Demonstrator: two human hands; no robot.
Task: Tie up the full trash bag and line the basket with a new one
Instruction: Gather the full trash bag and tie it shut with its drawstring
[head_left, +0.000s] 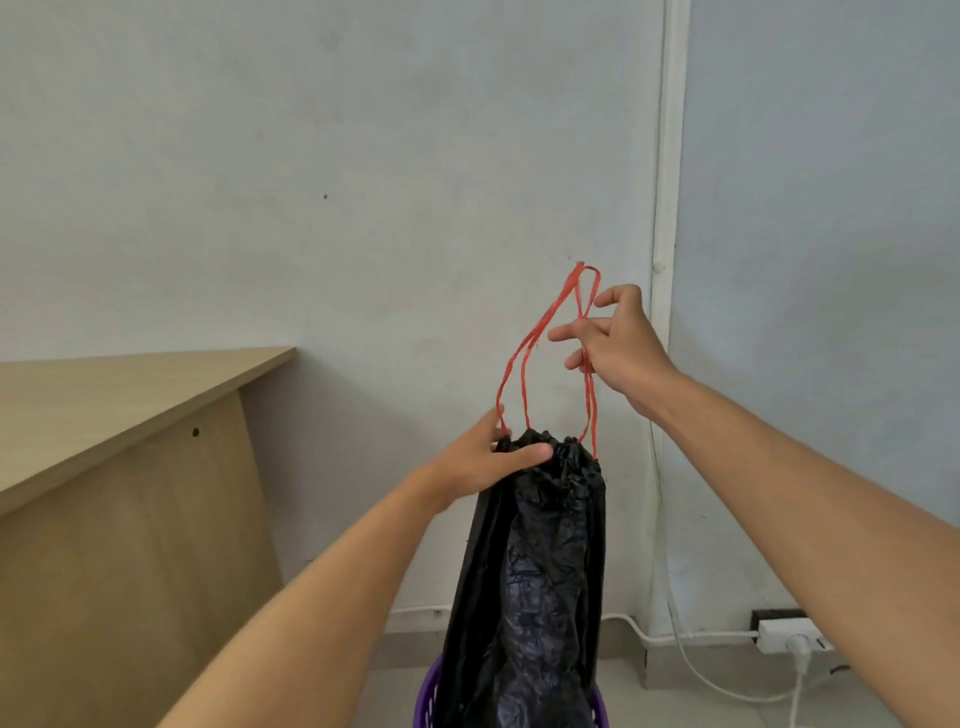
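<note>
A black trash bag (540, 571) hangs stretched upward out of a purple basket (428, 699) at the bottom of the view. Its mouth is gathered tight, and two red drawstring loops (524, 358) rise from it. My left hand (488, 460) pinches the gathered neck of the bag from the left, thumb across the front. My right hand (618, 348) is raised above and to the right and holds the upper part of the red loops between its fingers, pulling them taut. The basket's inside is hidden by the bag.
A light wooden desk (119, 410) stands on the left against the grey wall. A white conduit (662, 260) runs down the wall corner. A white power strip (789, 634) with a plug and cables lies on the floor at the right.
</note>
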